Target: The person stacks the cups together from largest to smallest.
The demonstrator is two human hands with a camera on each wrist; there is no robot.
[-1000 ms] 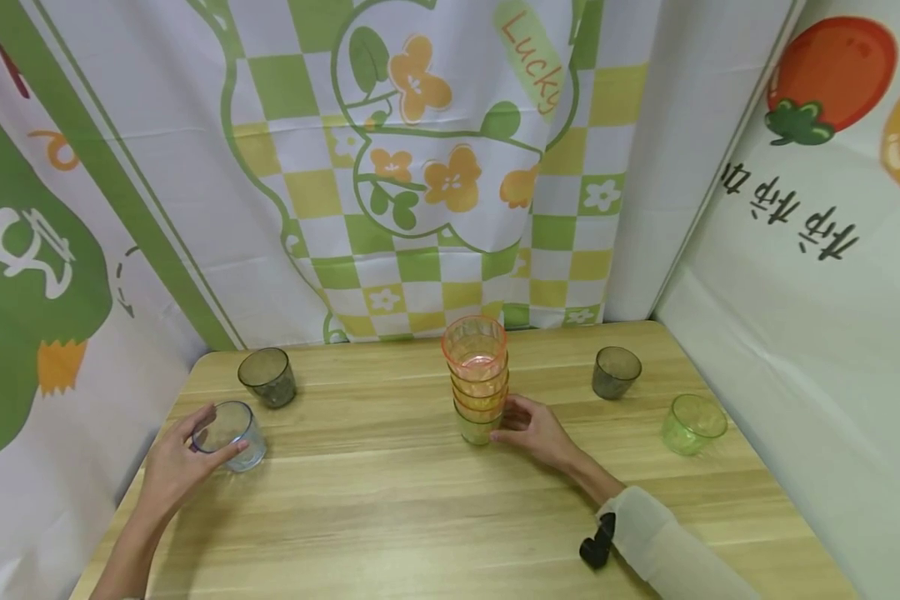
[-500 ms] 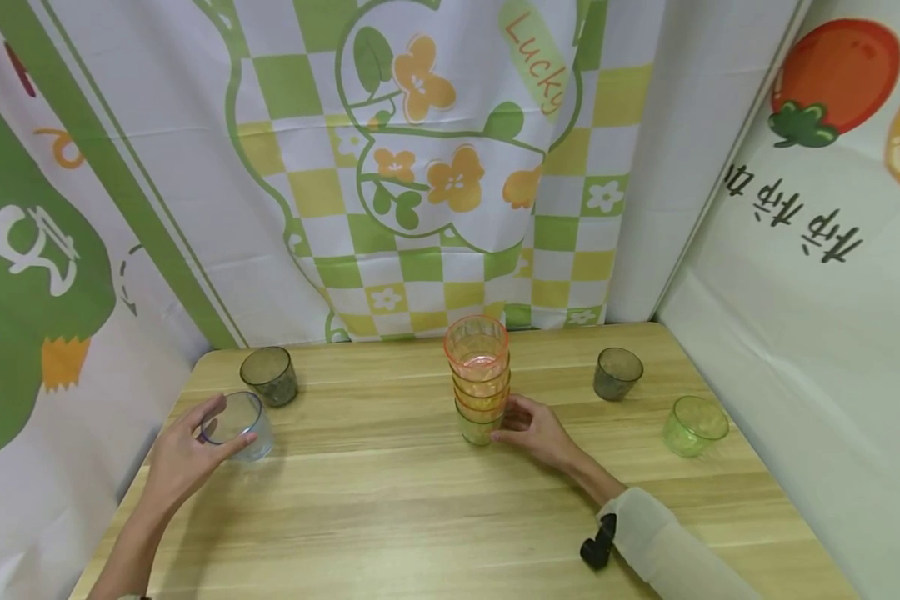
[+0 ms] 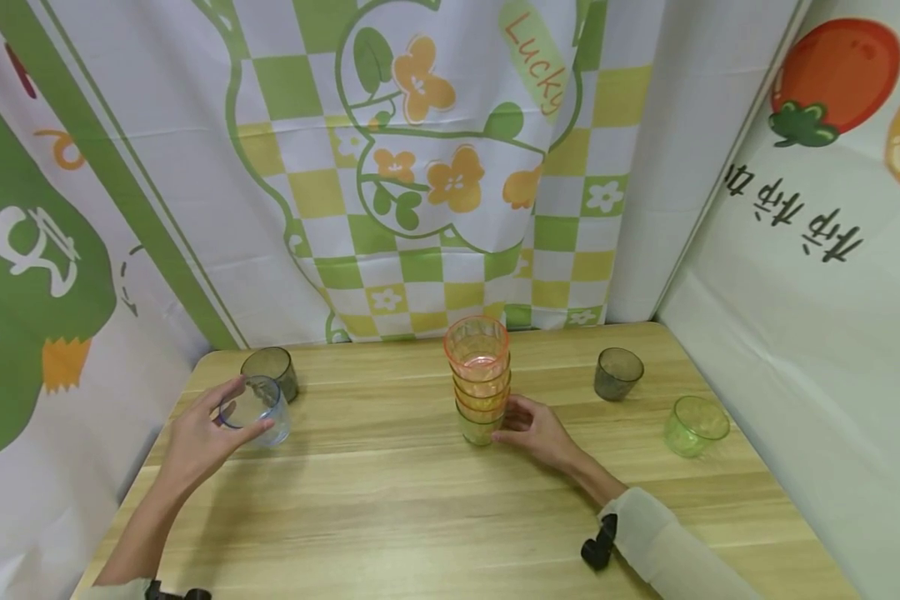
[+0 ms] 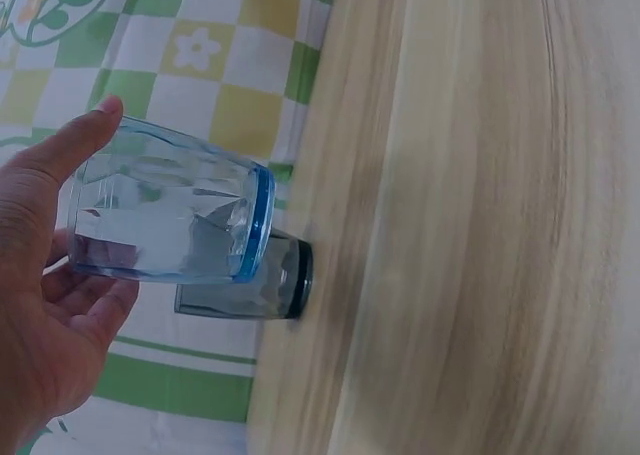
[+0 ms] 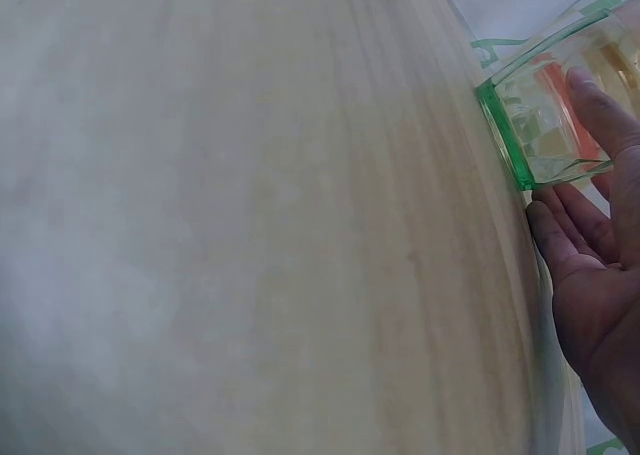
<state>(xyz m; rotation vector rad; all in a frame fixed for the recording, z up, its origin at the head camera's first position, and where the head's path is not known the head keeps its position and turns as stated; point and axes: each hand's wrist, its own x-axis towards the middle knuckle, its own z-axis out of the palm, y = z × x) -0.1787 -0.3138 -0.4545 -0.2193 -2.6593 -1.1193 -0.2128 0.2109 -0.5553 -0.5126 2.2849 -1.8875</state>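
At the left of the head view, my left hand (image 3: pixel 202 437) holds a clear blue-tinted cup (image 3: pixel 276 429) between thumb and fingers. In the left wrist view this blue cup (image 4: pixel 170 210) is off the table, its base apart from the wood. Just behind it stands a grey cup (image 3: pixel 281 367), partly hidden by the blue one. My right hand (image 3: pixel 536 432) grips the green cup (image 3: pixel 478 429) at the bottom of an upright stack of cups (image 3: pixel 480 383), with amber ones above and a pinkish-orange one on top. The right wrist view shows the thumb along the green cup's (image 5: pixel 510 135) side.
Another grey cup (image 3: pixel 617 375) stands at the back right of the wooden table (image 3: pixel 390 517). A separate green cup (image 3: pixel 693 429) is nearer the right edge. Patterned cloth (image 3: pixel 420 275) hangs behind the table, and printed sheets close both sides.
My left hand has lifted the blue cup off the table and carried it right and toward the back, closer to the grey cup. The right hand and the stack have stayed put.
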